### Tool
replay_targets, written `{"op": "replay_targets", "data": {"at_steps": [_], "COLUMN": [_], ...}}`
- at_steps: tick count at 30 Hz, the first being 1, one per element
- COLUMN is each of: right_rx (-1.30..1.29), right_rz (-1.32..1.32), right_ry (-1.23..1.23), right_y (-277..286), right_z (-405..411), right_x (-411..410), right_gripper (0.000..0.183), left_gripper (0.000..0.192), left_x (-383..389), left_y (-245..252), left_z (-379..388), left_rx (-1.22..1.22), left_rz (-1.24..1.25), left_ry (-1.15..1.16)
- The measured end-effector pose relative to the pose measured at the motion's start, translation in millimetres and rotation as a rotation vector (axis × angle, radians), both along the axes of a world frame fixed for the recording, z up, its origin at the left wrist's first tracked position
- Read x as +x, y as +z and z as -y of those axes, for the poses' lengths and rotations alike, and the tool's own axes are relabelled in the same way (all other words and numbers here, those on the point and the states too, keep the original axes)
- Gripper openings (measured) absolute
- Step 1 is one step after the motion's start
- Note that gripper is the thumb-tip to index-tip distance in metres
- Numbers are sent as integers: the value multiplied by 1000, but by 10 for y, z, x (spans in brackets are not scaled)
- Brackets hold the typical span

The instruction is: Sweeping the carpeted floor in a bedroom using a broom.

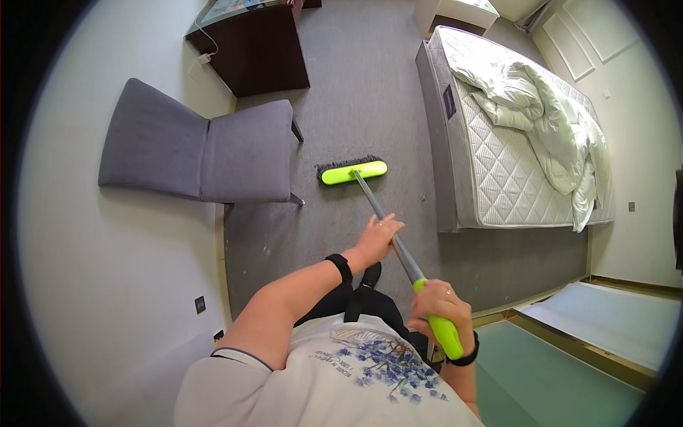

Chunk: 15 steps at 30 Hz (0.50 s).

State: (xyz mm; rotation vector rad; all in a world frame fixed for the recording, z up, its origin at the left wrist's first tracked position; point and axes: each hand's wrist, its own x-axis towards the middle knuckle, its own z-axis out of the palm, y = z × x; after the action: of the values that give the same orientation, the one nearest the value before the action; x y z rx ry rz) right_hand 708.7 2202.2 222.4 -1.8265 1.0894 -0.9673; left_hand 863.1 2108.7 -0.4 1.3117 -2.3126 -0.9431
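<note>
A push broom with a lime-green head (354, 173) and dark bristles rests on the grey floor, between the chair and the bed. Its grey pole (408, 260) slants back towards my body and ends in a lime-green grip (446, 337). My left hand (378, 240) holds the pole around its middle, with the fingers lying over it. Higher up, my right hand (442, 307) is closed around the green grip at the pole's end. Each wrist wears a black band.
A grey upholstered chair (248, 152) stands at the left by the wall. Beyond it is a dark wood desk (261, 53) with a white cable. On the right, a bed with a bare quilted mattress (507, 181) bears a crumpled white duvet (555, 133). Small debris (423, 197) lies near the bed.
</note>
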Motion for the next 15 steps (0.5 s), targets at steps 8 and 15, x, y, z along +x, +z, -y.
{"op": "replay_targets", "data": {"at_steps": [8, 15], "right_rx": [1, -96], "right_rz": [100, 242], "right_ry": [-128, -188], "right_y": [612, 748], "right_z": [-222, -280], "right_x": [3, 93], "right_gripper": [37, 40], "left_gripper": [34, 27], "left_x": [-205, -261], "left_y": [429, 533], "left_z": [-578, -742], "left_rx": [80, 150], "left_rz": [-274, -396], "left_ry": [-199, -422]}}
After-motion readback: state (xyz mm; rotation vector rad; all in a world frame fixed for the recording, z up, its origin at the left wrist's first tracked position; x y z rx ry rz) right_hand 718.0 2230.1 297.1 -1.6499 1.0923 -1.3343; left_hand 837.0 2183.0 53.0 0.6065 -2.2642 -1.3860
